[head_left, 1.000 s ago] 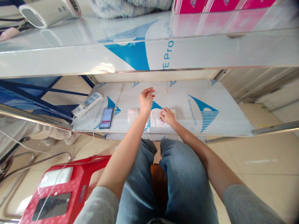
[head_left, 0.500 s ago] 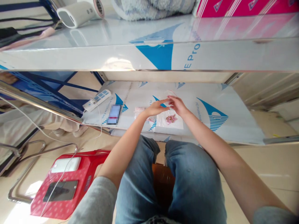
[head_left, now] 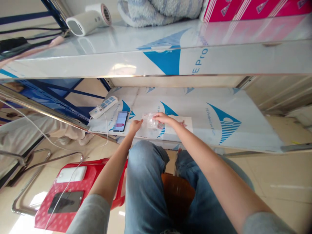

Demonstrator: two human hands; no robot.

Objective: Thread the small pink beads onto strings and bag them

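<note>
Can see another person's pale trousers (head_left: pixel 48 126) at the far left and, lower down, a red plastic stool (head_left: pixel 55 224) bearing a white rectangular device (head_left: pixel 71 174) and a black smartphone (head_left: pixel 65 202). Can make out a white hair dryer (head_left: pixel 84 24) lying on the upper shelf (head_left: pixel 109 60). Find a power strip (head_left: pixel 103 106) set slantwise at the left end of the film-covered lower shelf (head_left: pixel 192 100), with a lit phone (head_left: pixel 122 121) — display partly pixelated — just right of it. Have the left hand (head_left: pixel 136 126) beside that phone, thumb and fingertips drawn together near the left edge of a clear plastic bag (head_left: pixel 151 123); cannot tell whether gripping it. See the bag between both hands, on the lower shelf. Have the right hand (head_left: pixel 165 118) reaching over it, fingers bent and touching it — cannot tell whether clamped on it or only resting there. Find a white sheet (head_left: pixel 188 129) lying flat under the right forearm, with a cluster of pink bead-like pieces (head_left: pixel 182 123) on it, partly hidden. See a fluffy grey towel (head_left: pixel 163 11) above and, farther right, magenta cartons (head_left: pixel 253 11) on the upper shelf.
</note>
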